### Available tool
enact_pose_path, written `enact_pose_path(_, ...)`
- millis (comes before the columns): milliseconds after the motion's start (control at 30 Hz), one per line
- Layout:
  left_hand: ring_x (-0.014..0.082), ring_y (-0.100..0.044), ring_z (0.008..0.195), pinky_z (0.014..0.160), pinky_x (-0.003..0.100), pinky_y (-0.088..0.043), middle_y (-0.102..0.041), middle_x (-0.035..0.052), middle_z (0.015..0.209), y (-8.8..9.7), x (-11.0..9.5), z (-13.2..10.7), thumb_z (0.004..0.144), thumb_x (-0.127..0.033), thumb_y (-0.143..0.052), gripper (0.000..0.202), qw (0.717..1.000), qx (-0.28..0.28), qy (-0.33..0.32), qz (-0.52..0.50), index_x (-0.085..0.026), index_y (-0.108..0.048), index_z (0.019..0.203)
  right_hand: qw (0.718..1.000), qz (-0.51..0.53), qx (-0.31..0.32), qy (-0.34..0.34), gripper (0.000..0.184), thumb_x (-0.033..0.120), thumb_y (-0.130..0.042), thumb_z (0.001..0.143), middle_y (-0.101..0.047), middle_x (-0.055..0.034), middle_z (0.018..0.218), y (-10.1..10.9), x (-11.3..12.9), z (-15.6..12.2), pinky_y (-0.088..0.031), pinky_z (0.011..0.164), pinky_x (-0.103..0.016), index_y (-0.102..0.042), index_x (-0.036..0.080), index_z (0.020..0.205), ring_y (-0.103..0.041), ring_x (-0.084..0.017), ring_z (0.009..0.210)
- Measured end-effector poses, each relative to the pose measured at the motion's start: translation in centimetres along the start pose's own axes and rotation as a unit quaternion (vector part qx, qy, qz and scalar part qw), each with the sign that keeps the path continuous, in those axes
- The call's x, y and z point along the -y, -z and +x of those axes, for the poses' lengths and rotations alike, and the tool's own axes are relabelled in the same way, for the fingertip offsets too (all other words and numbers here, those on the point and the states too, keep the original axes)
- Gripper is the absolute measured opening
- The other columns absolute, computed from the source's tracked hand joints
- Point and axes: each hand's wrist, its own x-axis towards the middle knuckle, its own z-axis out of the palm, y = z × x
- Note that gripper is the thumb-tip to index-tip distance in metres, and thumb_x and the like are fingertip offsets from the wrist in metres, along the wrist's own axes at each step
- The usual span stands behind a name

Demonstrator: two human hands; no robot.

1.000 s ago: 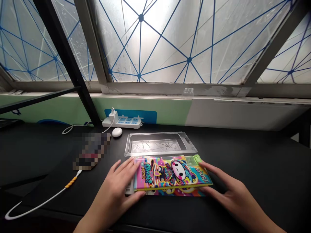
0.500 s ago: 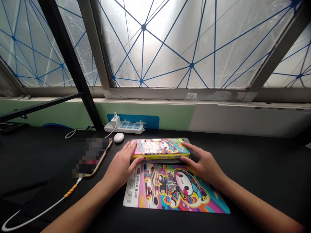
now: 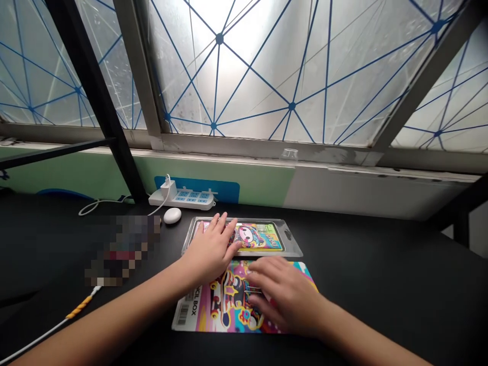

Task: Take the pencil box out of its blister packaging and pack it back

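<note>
My left hand lies flat, fingers spread, on the bright cartoon-printed pencil box seated in the clear plastic blister tray; my right hand rests open on the colourful printed card sheet just nearer me, neither gripping anything

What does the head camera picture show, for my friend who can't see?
A person's left hand lies flat on a colourful pencil box in a clear plastic tray, the right hand on a cartoon card nearer them. Both sit on a black table.
</note>
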Motion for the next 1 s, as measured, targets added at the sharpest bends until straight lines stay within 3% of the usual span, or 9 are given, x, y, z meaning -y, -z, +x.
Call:
enact_pose_path(133, 0.0429, -0.026, 0.153, 0.113, 0.078, -0.02, -0.033, 0.0183, 0.164, -0.7, 0.1, 2.3, 0.103, -0.059, -0.032, 0.068, 1.0, 0.0, 0.009, -0.011, -0.018, -0.041, 0.157, 0.984, 0.074, 0.126, -0.106, 0.061, 0.061, -0.059, 0.094, -0.058, -0.012, 0.146, 0.0, 1.9, 0.6, -0.042, 0.106, -0.048, -0.053, 0.021, 0.141, -0.054, -0.032, 0.129)
enact_pose_path(233, 0.0409, -0.024, 0.154, 0.115, 0.074, -0.019, -0.032, 0.016, 0.165, -0.8, 1.1, 2.7, 0.103, -0.062, -0.031, 0.069, 1.0, 0.0, 0.009, -0.018, -0.021, -0.042, 0.156, 0.969, 0.089, 0.141, -0.181, 0.062, 0.06, -0.058, 0.095, -0.056, -0.0133, 0.144, 0.2, 1.8, 0.6, -0.04, 0.107, -0.05, -0.053, 0.02, 0.141, -0.052, -0.033, 0.126)
enact_pose_path(433, 0.0365, -0.021, 0.156, 0.117, 0.07, -0.019, -0.028, 0.012, 0.167, -0.4, 2.7, 2.4, 0.102, -0.066, -0.029, 0.069, 0.999, 0.027, 0.013, -0.014, -0.027, -0.04, 0.158, 0.952, 0.033, 0.108, -0.285, 0.038, 0.048, -0.062, 0.094, -0.061, -0.0154, 0.12, -0.6, 1.6, 0.2, -0.047, 0.095, -0.053, -0.062, 0.016, 0.116, -0.055, -0.035, 0.108)
enact_pose_path(567, 0.0365, -0.021, 0.156, 0.117, 0.07, -0.019, -0.029, 0.0106, 0.167, -0.5, 3.2, 2.6, 0.102, -0.065, -0.031, 0.066, 1.0, 0.024, 0.016, -0.013, -0.03, -0.041, 0.157, 0.953, -0.001, 0.082, -0.291, 0.038, 0.046, -0.062, 0.094, -0.06, -0.0156, 0.117, -1.0, 1.7, 0.0, -0.048, 0.091, -0.053, -0.058, 0.016, 0.117, -0.055, -0.034, 0.104)
enact_pose_path(633, 0.0363, -0.021, 0.156, 0.117, 0.07, -0.02, -0.029, 0.0099, 0.167, -0.6, 3.4, 2.5, 0.102, -0.065, -0.032, 0.065, 0.999, 0.025, 0.015, -0.014, -0.031, -0.042, 0.156, 0.954, -0.012, 0.081, -0.29, 0.033, 0.048, -0.059, 0.095, -0.061, -0.0136, 0.11, -0.9, 1.6, 0.1, -0.049, 0.087, -0.051, -0.059, 0.018, 0.109, -0.056, -0.032, 0.098)
enact_pose_path(733, 0.0355, -0.021, 0.156, 0.118, 0.069, -0.019, -0.028, 0.0091, 0.168, -0.5, 3.6, 2.4, 0.101, -0.066, -0.032, 0.065, 0.999, 0.03, 0.018, -0.017, -0.032, -0.042, 0.156, 0.956, -0.006, 0.066, -0.286, 0.025, 0.045, -0.059, 0.095, -0.061, -0.0108, 0.102, -0.7, 1.5, 0.3, -0.05, 0.082, -0.045, -0.056, 0.02, 0.096, -0.057, -0.029, 0.092)
enact_pose_path(900, 0.0351, -0.019, 0.157, 0.119, 0.069, -0.018, -0.026, 0.0088, 0.168, 0.1, 4.0, 2.1, 0.101, -0.068, -0.031, 0.065, 0.999, 0.047, 0.007, -0.026, -0.034, -0.041, 0.156, 0.955, 0.043, 0.039, -0.291, 0.021, 0.042, -0.06, 0.093, -0.064, -0.0039, 0.086, 0.1, 2.0, 0.2, -0.045, 0.067, -0.033, -0.053, 0.022, 0.094, -0.06, -0.021, 0.073)
enact_pose_path(1000, 0.0351, -0.018, 0.157, 0.119, 0.069, -0.017, -0.025, 0.0091, 0.168, 0.6, 4.3, 2.0, 0.1, -0.068, -0.032, 0.066, 0.997, 0.068, -0.003, -0.03, -0.035, -0.041, 0.156, 0.944, 0.043, 0.009, -0.328, 0.027, 0.05, -0.053, 0.096, -0.065, -0.0014, 0.077, 1.4, 0.3, -0.3, -0.042, 0.065, -0.031, -0.055, 0.023, 0.092, -0.06, -0.019, 0.068)
